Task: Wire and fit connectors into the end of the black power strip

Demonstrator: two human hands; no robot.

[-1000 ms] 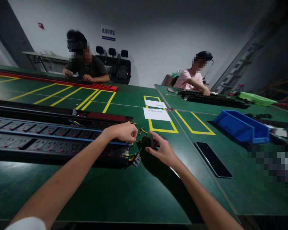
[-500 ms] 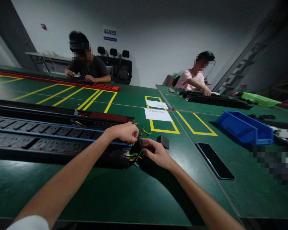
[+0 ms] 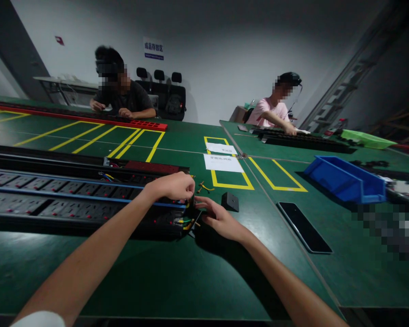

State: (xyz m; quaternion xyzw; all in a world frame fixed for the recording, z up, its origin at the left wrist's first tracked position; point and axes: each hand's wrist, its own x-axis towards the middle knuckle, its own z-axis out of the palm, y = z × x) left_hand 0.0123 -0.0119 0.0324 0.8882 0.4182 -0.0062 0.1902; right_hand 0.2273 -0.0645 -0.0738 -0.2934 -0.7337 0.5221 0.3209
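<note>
Long black power strips (image 3: 88, 210) with red-dotted sockets lie side by side at the left. At the right end of the nearest strip, yellow and green wires (image 3: 184, 221) stick out beside a dark end cap (image 3: 196, 219). My left hand (image 3: 177, 185) reaches over this end with its fingers curled closed; what they pinch is hidden. From the right, my right hand (image 3: 220, 219) grips the dark end cap between thumb and fingers, partly covering it. Just beyond it, a separate black block-shaped cap (image 3: 230, 201) rests on the green table (image 3: 139, 277).
A phone (image 3: 305, 227) lies to the right, with a blue bin (image 3: 347, 179) behind it. Loose wire pieces (image 3: 205, 187) and paper labels (image 3: 223, 162) lie beyond my hands. Two people work across the table, at a red strip (image 3: 150, 124) and black strips (image 3: 303, 141).
Both hands stay at the strip's end, with my right fingers shifted slightly around the dark cap. The whole view has moved a little; the strips and loose cap stay in place.
</note>
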